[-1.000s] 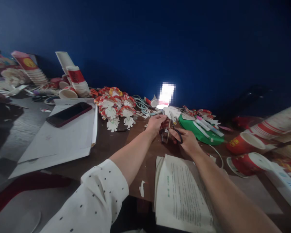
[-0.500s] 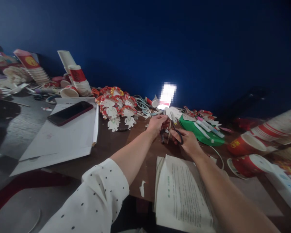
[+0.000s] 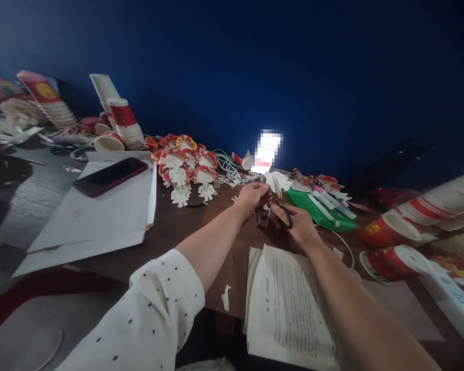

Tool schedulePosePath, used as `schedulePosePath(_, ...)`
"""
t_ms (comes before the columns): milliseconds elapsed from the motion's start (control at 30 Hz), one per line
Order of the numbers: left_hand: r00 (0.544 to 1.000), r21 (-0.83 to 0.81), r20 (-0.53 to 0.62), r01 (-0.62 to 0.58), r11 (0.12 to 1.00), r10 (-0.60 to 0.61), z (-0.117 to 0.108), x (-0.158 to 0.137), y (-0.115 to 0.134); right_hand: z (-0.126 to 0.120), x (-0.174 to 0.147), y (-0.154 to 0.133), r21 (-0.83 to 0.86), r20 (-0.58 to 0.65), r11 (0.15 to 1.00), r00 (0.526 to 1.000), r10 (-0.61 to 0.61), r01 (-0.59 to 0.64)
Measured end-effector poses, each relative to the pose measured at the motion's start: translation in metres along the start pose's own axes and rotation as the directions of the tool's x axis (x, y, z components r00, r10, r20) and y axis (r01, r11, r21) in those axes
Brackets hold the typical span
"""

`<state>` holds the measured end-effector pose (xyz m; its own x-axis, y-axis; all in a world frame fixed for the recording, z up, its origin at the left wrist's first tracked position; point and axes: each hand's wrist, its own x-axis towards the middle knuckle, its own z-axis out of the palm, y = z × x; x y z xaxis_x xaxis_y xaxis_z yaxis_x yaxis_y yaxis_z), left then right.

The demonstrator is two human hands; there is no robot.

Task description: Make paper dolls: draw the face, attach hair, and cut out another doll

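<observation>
My right hand [image 3: 299, 224] is closed around the dark handles of a pair of scissors [image 3: 285, 216], whose blades point up and away from me. Close to its left, my left hand [image 3: 253, 198] is closed in a pinch; what sits between its fingertips is too small and shaded to make out. White paper pieces [image 3: 279, 181] show just beyond both hands, in front of a bright lit screen [image 3: 267, 150]. Under the hands, a small dark object and a thin light strip show on the brown table [image 3: 232, 242], partly covered by the fingers.
Paper dolls [image 3: 178, 170] with red frills are heaped left of centre. A phone [image 3: 110, 176] lies on a white board [image 3: 88, 221]. Pens rest on a green pouch [image 3: 305, 203]. A printed booklet [image 3: 290, 309] is nearest me; paper cups [image 3: 390, 229] crowd the right.
Both hands keep nearly the same place, with the scissors slightly shifted beside the left fingertips. The whole view has moved a little.
</observation>
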<state>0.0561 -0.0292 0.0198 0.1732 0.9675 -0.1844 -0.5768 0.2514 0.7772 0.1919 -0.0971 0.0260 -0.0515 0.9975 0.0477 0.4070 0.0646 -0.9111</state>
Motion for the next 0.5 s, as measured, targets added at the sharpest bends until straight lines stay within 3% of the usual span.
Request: schedulePosePath(500, 0.998, 0.07, 0.055, 0.024, 0.997, -0.028, -0.004, 0.002, 0.002, -0.005, -0.003, -0.013, -0.12, 0.0, 0.993, 1.0, -0.008, 0.008)
